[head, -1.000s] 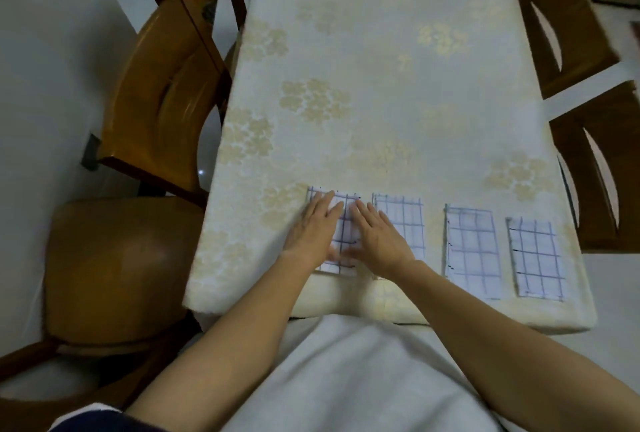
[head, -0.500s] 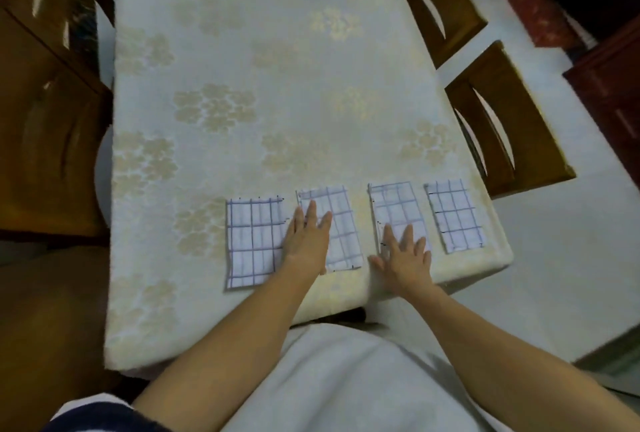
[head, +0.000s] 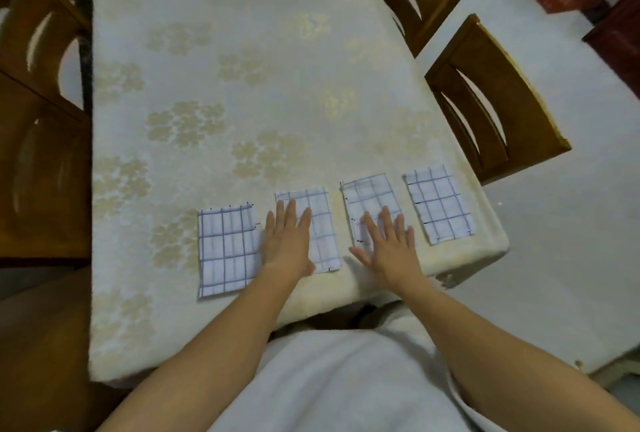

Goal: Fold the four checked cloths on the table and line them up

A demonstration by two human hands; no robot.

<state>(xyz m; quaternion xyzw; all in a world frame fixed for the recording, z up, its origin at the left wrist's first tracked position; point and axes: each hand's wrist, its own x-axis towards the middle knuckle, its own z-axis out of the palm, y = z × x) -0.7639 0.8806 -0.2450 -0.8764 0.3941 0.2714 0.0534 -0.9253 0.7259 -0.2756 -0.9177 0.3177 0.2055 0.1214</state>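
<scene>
While four folded white cloths with blue check lines lie side by side, apart, near the front edge of the cream flower-patterned table [head: 242, 51], the left hand [head: 287, 244] lies flat on the second cloth [head: 322, 224] from the left, fingers straight and together; the right hand [head: 389, 248] lies flat on the third cloth [head: 369, 196], fingers slightly spread. Outside these, the first cloth [head: 225, 251] and fourth cloth [head: 440, 203] flank them.

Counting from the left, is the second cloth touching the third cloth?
Apart. The head view shows a strip of bare tablecloth running between the second cloth and the third cloth along their whole facing edges.
</scene>
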